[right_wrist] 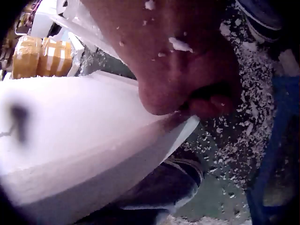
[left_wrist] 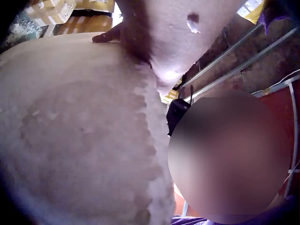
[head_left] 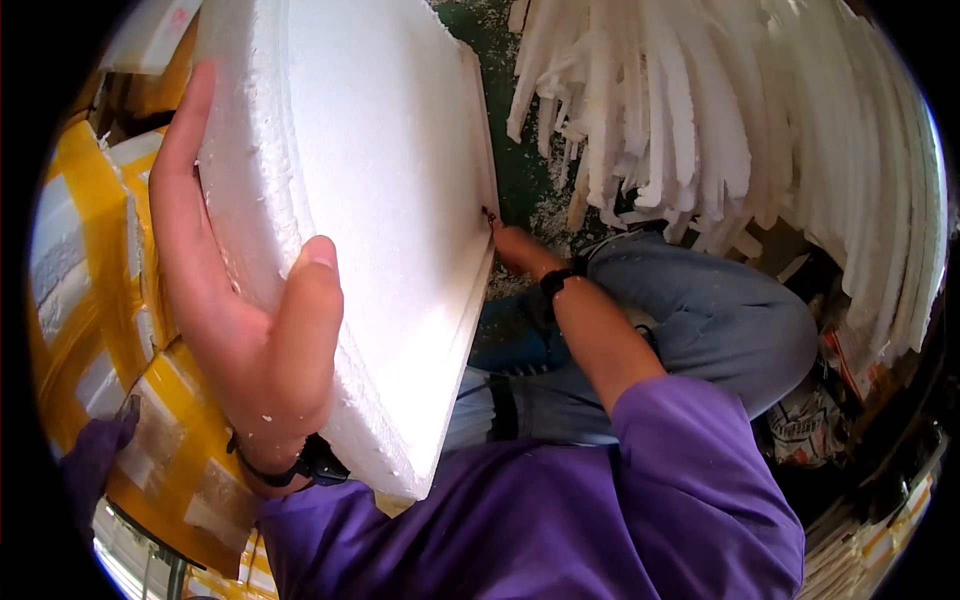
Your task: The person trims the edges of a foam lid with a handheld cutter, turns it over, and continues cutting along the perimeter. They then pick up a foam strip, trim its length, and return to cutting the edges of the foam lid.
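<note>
A large white foam board [head_left: 390, 170] stands tilted before the person. My left hand [head_left: 235, 320] holds its thick left side, thumb over the near edge and fingers stretched along the outer side. In the left wrist view, the board's pale face [left_wrist: 84, 136] fills the left half, below the hand [left_wrist: 178, 33]. At the board's right edge, my right hand [head_left: 520, 248] is curled round a thin dark tool [head_left: 488, 214], whose tip meets the foam; its kind I cannot tell. The right wrist view has that fist [right_wrist: 183, 79] right at the board's edge [right_wrist: 154, 140], hiding most of the tool.
Many white foam strips [head_left: 680, 110] stand stacked at the right. Yellow-taped foam boxes [head_left: 110, 270] are piled at the left. White crumbs lie over the green floor [right_wrist: 225, 164]. The person's bent leg [head_left: 720, 300] is close beside the right forearm.
</note>
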`<state>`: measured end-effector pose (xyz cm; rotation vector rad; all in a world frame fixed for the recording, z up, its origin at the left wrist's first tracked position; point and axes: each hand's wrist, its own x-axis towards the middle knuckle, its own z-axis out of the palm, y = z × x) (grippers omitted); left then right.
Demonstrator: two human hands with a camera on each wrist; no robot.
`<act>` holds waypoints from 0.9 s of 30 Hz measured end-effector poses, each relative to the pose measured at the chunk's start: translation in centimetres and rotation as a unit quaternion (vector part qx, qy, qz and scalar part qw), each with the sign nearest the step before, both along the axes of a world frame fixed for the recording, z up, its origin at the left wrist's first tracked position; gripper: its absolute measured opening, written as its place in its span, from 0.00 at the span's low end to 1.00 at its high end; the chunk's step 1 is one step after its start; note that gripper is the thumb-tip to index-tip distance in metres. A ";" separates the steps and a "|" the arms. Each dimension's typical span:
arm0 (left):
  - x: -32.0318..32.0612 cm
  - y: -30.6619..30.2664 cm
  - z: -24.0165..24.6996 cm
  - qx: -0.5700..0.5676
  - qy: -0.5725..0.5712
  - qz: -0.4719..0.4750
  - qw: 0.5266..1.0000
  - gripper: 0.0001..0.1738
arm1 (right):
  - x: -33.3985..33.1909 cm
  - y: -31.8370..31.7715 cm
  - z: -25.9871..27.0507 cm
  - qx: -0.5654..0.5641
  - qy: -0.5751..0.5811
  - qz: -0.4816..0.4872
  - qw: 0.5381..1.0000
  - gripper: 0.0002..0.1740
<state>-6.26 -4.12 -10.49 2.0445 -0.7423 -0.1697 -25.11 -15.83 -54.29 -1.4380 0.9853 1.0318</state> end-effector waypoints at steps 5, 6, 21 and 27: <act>0.0 -0.4 0.1 -0.017 0.000 -0.030 0.999 0.51 | -1.8 -0.8 -4.2 0.026 -0.020 0.044 0.999 0.46; 0.2 -0.3 0.0 -0.017 -0.007 -0.040 0.999 0.51 | -2.4 -0.8 -5.5 0.020 -0.044 0.061 0.997 0.46; -0.2 -0.8 -0.1 -0.017 -0.001 -0.039 0.999 0.50 | -1.7 -2.5 4.7 0.029 0.006 0.077 0.997 0.41; -0.7 -2.1 1.5 -0.003 0.010 -0.020 1.000 0.49 | -4.1 -1.1 -1.6 -0.046 -0.145 0.199 0.968 0.45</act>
